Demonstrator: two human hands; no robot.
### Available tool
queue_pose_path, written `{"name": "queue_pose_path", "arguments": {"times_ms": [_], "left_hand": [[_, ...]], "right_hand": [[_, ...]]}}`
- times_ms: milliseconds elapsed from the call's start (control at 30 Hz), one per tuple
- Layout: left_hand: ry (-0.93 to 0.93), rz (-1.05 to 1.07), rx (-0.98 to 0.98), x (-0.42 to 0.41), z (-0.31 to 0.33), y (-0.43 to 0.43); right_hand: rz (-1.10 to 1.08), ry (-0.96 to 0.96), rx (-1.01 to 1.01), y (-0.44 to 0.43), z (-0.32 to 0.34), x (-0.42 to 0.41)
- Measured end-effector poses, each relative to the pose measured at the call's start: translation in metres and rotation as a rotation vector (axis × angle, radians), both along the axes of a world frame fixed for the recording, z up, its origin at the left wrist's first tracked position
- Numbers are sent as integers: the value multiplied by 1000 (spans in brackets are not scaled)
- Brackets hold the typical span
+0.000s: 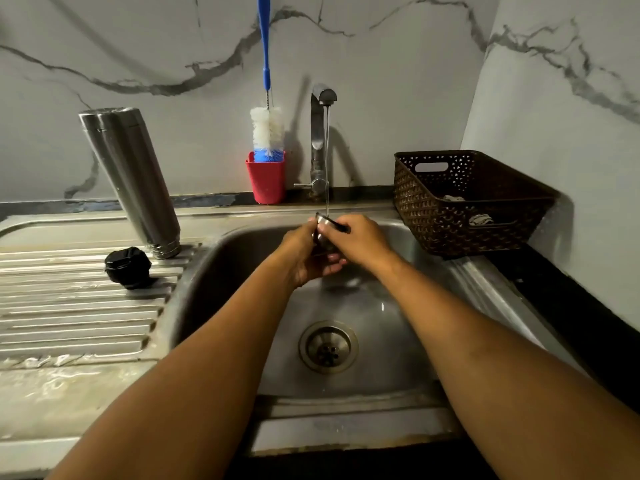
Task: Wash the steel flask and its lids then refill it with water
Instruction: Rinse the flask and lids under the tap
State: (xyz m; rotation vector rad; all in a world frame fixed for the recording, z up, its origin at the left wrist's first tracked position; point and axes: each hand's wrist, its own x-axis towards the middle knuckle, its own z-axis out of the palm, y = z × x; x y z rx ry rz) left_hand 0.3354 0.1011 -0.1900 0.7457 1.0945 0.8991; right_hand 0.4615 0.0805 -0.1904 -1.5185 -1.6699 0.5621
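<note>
While a thin stream of water ran from the tall steel tap, both hands met under it, above the back part of the stainless steel sink. The left hand cupped a small round steel cup lid with a dark rim from below, its fingers curled under and round it. The right hand gripped the same lid from the other side, thumb pressed near the rim; most of the lid was hidden between the two hands. The stream fell just at the lid's upper edge.

On the ribbed steel drainboard to the left, the tall cylindrical steel flask stood mouth down, tilted in the wide-angle view. Just beside its mouth, and apart from it, sat a round black plastic stopper lid.

Behind the sink, left of the tap, a white-bristled bottle brush with a blue handle stood upright in a square red plastic cup against the grey-veined marble wall. A dark brown woven plastic basket sat on the bench in the right corner, with some pale cloth inside. The round steel drain strainer lay in the sink floor, below the forearms.
</note>
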Motion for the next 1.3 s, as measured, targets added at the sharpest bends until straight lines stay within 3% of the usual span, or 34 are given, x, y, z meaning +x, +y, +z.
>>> {"name": "queue_pose_path", "arguments": {"times_ms": [67, 133, 400, 533, 700, 1000, 1300], "left_hand": [[-58, 73, -19, 3, -4, 7], [-83, 97, -35, 2, -6, 15], [41, 41, -111, -11, -18, 11], [-42, 53, -151, -7, -14, 6], [-54, 108, -170, -9, -18, 5], [28, 160, -282, -6, -24, 1], [10, 196, -330, -10, -30, 5]], "right_hand": [[-6, -230, 80, 3, -1, 2], [15, -307, 109, 5, -1, 0], [280, -291, -105, 4, -4, -10], [218, -500, -9, 8, -5, -9], [303, -440, -70, 8, -6, -13], [174, -678, 18, 14, -8, -14], [295, -493, -92, 15, -12, -17]]}}
